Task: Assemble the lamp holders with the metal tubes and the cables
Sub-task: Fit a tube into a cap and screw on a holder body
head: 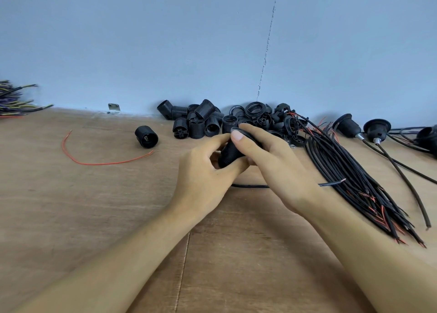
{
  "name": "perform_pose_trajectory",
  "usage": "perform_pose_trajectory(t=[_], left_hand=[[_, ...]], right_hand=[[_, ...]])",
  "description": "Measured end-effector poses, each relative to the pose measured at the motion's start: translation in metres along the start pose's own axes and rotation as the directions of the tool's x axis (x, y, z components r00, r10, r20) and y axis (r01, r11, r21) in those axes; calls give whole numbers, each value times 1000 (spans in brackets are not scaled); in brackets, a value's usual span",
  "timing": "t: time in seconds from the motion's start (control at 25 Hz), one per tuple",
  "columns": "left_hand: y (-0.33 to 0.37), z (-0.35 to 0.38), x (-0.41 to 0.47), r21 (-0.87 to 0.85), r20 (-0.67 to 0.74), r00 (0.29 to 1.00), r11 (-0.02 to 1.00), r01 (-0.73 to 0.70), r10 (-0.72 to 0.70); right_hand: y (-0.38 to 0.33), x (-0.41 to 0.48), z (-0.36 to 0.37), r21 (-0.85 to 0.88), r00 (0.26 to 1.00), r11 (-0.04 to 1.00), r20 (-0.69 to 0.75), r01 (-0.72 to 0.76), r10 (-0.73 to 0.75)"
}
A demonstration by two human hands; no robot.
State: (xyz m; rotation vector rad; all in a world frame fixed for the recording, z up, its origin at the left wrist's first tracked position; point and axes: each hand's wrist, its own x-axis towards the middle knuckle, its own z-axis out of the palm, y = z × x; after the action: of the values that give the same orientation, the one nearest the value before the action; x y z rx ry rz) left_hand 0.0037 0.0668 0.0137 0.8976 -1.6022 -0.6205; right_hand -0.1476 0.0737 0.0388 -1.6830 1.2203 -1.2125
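Head view.

- Lamp holder [230, 155]: black ribbed plastic barrel, sitting just right of table centre. It is mostly hiding inside both hands, and its lower end is not showing.
- Left hand [203, 171]: fingers curling round the barrel from 8 o'clock.
- Right hand [272, 161]: gripping the holder's upper end from 3 o'clock, with the thumb pressing on a smooth black rim.
- Black cable [250, 186]: lying on the wooden table [71, 206] at 6 o'clock of the hands, its middle passing out of sight under the right wrist.
- Loose threaded holders [196, 121]: heaping at 12 o'clock against the blue wall.
- Cable bundle [350, 182]: glossy black with red tips, fanning out at 3 o'clock.
- Red wire [94, 162]: thin and curving, lying at 9 o'clock.
- Wire bundle [11, 100]: blurring at the left edge, where the frame is cutting it off.
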Motion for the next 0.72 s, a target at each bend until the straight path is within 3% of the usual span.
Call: perform_pose_trajectory(t=[0.28, 0.72], left_hand=[[2, 1, 0, 14, -4, 999, 999, -47, 47], [2, 1, 0, -13, -26, 1000, 1000, 14, -15]], right_hand=[[2, -2, 4, 122, 998, 991, -24, 59, -56], [1, -3, 3, -63, 998, 997, -42, 51, -54]])
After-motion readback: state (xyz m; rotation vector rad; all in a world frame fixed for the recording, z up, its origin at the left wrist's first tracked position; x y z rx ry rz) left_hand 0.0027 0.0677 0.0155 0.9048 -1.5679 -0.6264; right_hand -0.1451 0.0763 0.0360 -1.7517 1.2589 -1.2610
